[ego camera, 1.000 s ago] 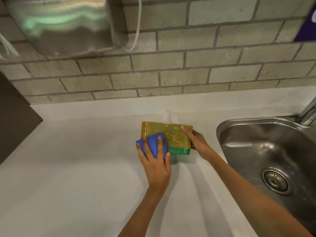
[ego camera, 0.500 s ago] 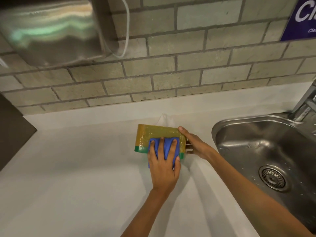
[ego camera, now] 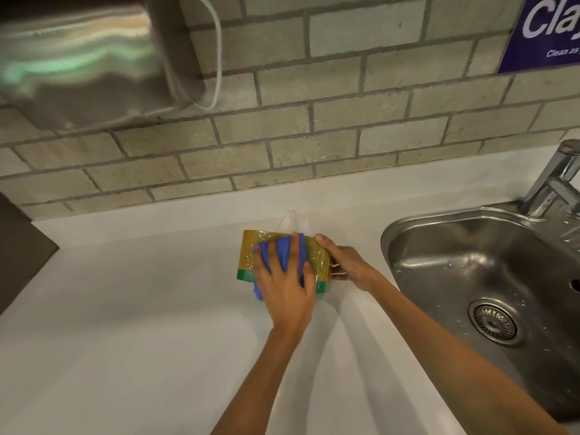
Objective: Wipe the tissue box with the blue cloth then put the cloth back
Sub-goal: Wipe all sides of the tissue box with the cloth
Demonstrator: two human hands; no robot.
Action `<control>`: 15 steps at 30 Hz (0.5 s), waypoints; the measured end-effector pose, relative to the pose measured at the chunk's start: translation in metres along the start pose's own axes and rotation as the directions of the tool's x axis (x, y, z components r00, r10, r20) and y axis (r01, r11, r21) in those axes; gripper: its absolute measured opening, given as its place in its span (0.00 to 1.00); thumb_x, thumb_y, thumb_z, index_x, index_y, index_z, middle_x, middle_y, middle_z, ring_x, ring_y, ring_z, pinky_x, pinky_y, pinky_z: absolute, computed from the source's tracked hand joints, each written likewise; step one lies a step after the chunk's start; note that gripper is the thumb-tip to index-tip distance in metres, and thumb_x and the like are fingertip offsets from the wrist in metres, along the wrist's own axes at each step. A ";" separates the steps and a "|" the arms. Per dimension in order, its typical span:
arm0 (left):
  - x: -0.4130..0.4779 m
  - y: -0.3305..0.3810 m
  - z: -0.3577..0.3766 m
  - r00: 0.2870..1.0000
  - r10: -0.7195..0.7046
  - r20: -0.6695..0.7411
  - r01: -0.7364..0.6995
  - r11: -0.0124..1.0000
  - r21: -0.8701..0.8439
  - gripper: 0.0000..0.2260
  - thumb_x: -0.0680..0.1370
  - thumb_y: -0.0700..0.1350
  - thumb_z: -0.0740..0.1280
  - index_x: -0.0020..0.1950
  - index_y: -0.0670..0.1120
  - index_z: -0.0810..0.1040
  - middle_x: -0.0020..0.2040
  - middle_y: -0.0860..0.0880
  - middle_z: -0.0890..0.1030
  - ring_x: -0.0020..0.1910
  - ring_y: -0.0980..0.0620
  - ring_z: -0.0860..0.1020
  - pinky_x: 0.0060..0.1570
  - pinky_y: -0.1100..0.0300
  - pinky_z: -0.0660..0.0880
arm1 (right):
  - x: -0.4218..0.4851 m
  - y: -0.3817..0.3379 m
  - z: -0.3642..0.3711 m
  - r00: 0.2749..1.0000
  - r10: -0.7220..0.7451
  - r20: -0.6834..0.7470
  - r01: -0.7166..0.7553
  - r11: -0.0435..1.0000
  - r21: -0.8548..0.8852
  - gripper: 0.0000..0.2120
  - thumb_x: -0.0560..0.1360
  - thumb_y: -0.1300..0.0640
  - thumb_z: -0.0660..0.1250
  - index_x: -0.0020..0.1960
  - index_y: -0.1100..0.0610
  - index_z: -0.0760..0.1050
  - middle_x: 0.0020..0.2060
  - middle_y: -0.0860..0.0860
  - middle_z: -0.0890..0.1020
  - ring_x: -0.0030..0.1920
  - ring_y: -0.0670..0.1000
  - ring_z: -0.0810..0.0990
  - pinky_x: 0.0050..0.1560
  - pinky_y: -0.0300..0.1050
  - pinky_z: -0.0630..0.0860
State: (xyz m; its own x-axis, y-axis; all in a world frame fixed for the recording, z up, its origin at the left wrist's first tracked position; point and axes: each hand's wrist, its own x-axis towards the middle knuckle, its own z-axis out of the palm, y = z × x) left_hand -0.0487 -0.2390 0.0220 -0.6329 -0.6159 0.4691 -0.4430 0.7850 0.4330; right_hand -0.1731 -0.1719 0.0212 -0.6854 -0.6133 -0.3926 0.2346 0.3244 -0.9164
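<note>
The tissue box [ego camera: 317, 257] is yellow with a green lower band, wrapped in shiny film, and stands on the white counter [ego camera: 131, 324] near the back wall. A white tissue [ego camera: 292, 218] pokes up behind its top. My left hand [ego camera: 287, 288] presses the blue cloth [ego camera: 284, 249] flat against the box's near face, fingers spread over the cloth. The cloth covers the middle of that face and hangs a little below it on the left. My right hand [ego camera: 346, 263] grips the box's right end, thumb on the top edge.
A steel sink [ego camera: 489, 268] with a drain [ego camera: 494, 321] lies to the right of the box, and a chrome tap [ego camera: 555, 180] at its back. A steel dispenser [ego camera: 81, 58] hangs on the brick wall, upper left. A dark panel [ego camera: 18, 246] borders the counter's left end.
My left hand slid the blue cloth from the box's lower left corner rightward, then up across the near face. My right hand kept hold of the box's right end.
</note>
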 end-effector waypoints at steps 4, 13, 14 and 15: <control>-0.030 -0.009 0.015 0.960 0.280 0.005 -0.280 0.959 0.046 0.22 0.76 0.51 0.58 0.71 0.51 0.66 0.68 0.39 0.74 0.69 0.37 0.63 0.62 0.41 0.72 | 0.003 0.002 -0.005 1.000 -0.009 0.005 0.010 0.999 -0.031 0.40 0.58 0.26 0.65 0.52 0.59 0.79 0.52 0.60 0.82 0.55 0.57 0.80 0.54 0.47 0.76; 0.005 -0.049 0.004 0.983 -0.147 -0.111 0.124 0.974 -0.188 0.22 0.78 0.48 0.55 0.72 0.49 0.68 0.73 0.38 0.65 0.71 0.36 0.61 0.64 0.43 0.69 | -0.001 -0.001 -0.003 1.000 -0.029 0.003 0.029 0.999 -0.037 0.28 0.66 0.34 0.66 0.53 0.55 0.76 0.48 0.52 0.81 0.53 0.54 0.79 0.53 0.45 0.76; 0.011 -0.046 0.006 0.964 -0.237 -0.123 0.205 0.952 -0.228 0.22 0.78 0.48 0.55 0.73 0.49 0.66 0.74 0.39 0.63 0.72 0.37 0.59 0.66 0.43 0.67 | -0.002 -0.001 -0.001 0.999 -0.041 -0.009 0.040 0.998 -0.042 0.25 0.66 0.35 0.66 0.50 0.54 0.76 0.45 0.50 0.81 0.50 0.51 0.79 0.50 0.43 0.75; 0.014 -0.041 0.008 0.941 -0.312 -0.131 0.271 0.926 -0.263 0.22 0.79 0.47 0.56 0.74 0.48 0.64 0.74 0.39 0.61 0.73 0.37 0.58 0.67 0.43 0.65 | -0.003 0.000 0.001 0.998 -0.057 -0.030 0.056 0.998 -0.042 0.22 0.66 0.35 0.67 0.46 0.53 0.77 0.41 0.47 0.80 0.46 0.49 0.79 0.46 0.40 0.75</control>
State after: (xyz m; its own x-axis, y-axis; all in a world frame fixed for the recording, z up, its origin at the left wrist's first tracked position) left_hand -0.0444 -0.2794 0.0048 -0.3738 -0.8333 0.4074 -0.4147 0.5430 0.7302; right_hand -0.1703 -0.1711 0.0224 -0.7178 -0.6092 -0.3371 0.1668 0.3197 -0.9327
